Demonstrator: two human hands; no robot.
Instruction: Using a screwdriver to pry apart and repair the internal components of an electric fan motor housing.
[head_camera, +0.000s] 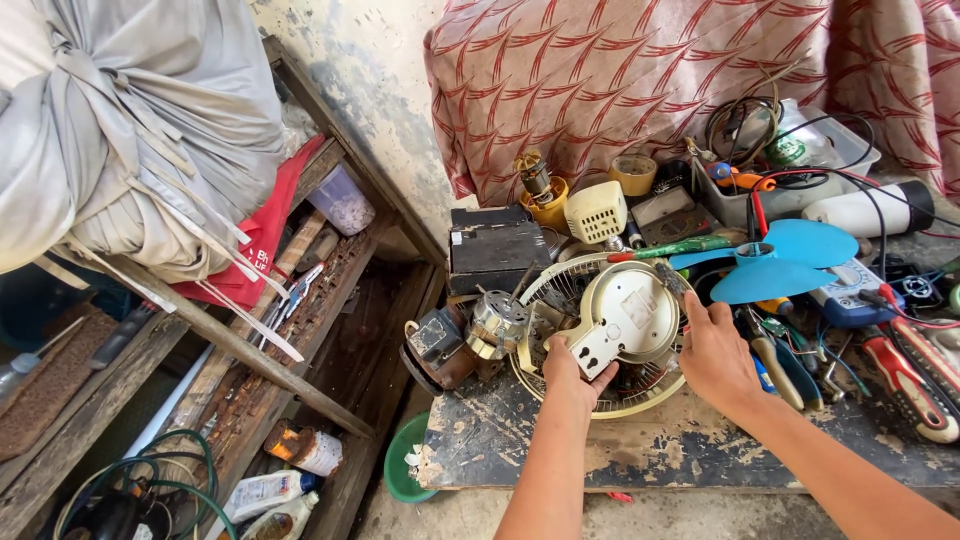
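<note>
Worn, paint-flaked dark wooden counter: bears cream wire fan guard, blue plastic fan blade, black rectangular battery, small bare electric motor, red-handled pliers.

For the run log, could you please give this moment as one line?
left hand: grips cream fan housing | right hand: on housing's right edge | beneath: fan grille | beside: blue fan blade
</note>
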